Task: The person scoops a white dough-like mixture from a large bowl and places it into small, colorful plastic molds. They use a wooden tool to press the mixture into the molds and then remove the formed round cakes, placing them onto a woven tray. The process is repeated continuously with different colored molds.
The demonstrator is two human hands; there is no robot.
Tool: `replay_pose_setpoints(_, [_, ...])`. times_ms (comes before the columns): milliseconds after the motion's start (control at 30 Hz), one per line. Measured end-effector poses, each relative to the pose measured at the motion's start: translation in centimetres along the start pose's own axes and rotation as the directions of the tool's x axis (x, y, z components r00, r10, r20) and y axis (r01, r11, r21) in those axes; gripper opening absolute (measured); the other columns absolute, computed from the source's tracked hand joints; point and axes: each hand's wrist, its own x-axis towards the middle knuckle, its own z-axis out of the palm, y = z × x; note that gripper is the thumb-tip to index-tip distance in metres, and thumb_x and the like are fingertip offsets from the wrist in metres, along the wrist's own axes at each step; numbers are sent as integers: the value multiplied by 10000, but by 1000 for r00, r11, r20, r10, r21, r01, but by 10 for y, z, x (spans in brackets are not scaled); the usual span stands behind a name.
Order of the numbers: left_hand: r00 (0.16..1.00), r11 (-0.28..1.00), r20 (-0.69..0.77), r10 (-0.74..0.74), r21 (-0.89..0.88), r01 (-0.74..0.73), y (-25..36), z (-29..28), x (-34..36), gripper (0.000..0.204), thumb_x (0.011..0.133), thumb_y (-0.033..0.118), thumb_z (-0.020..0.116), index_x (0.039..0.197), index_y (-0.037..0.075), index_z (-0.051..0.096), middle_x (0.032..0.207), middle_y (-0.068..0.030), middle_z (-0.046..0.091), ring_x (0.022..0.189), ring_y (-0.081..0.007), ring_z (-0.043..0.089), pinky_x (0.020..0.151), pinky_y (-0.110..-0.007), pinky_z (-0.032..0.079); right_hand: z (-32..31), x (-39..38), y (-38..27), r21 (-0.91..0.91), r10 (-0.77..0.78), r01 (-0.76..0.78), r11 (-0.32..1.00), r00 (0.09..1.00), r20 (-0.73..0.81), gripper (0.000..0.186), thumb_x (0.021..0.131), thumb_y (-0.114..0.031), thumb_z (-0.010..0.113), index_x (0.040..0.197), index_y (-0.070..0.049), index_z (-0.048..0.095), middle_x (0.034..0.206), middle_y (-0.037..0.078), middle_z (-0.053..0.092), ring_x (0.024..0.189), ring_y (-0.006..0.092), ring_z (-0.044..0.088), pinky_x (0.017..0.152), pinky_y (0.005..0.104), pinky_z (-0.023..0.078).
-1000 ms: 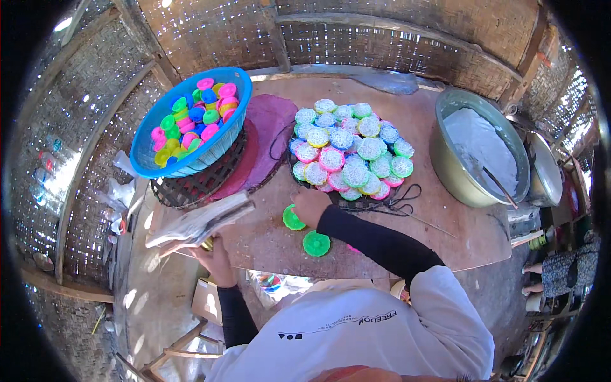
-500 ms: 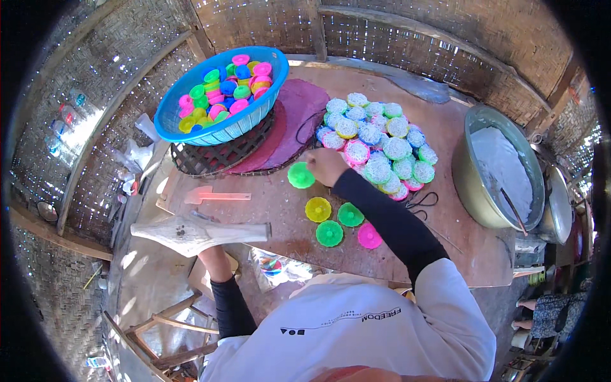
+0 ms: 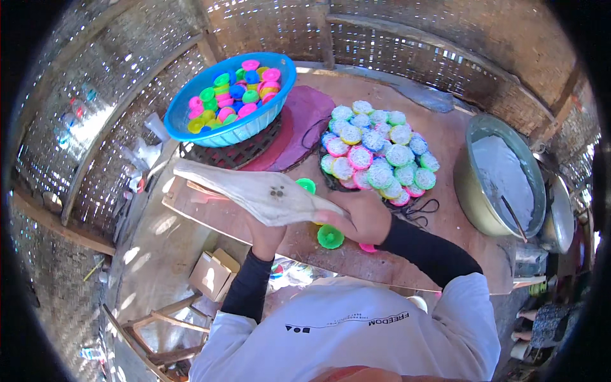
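Both hands hold one pale, stained cloth (image 3: 254,191) stretched flat above the near edge of the wooden table (image 3: 445,127). Right hand (image 3: 359,216) grips the cloth's pointed end at about 4 o'clock of the cloth, fingers curled closed over it, thumb on top. Left hand (image 3: 266,237) sits under the cloth's middle at 6 o'clock; its fingers are hidden by the fabric, so whether they pinch or merely support cannot be told. The cloth's wide end reaches out toward 10 o'clock, unsupported, with a small dark cluster of spots near its centre. Below and just beside the cloth lie loose small plastic moulds: a green mould (image 3: 330,237) at 5 o'clock of the cloth, a second green one (image 3: 306,185) peeking out at its far edge, a pink one (image 3: 367,247) partly hidden under the right wrist. Beyond, at 1 o'clock, a round tray of filled moulds (image 3: 375,153) topped with white shreds; at 11 o'clock a blue basin (image 3: 229,130) of empty coloured moulds on a woven mat; at 3 o'clock a metal bowl (image 3: 474,191) of white filling with a utensil in it. Judgement: the cloth handling goes best with even tension between both hands, the free end kept lifted so it does not drag across the loose moulds or brush the filled tray. Risk: the slack corner sweeping a mould off the table edge.
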Motion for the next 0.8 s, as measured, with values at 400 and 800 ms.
replay_pose_setpoints(400, [469,311,569,676,356,-881,171,60,116,215,689,236,577,877,134,598,701,-7,544,637,-190,565,604,-366,405,-120,14,23,751,479,2,660,769,-423,150,816,-123,547,836,9,479,585,46,505,529,145,539,471,310,445])
replay_pose_setpoints(800, [513,963,815,268,-206,-175,115,73,98,320,646,128,772,926,38,644,806,-66,659,752,-146,636,704,-303,507,-228,-158,-23,290,13,317,903,655,-756,201,836,-111,531,990,-52,414,648,60,515,490,164,503,459,318,432])
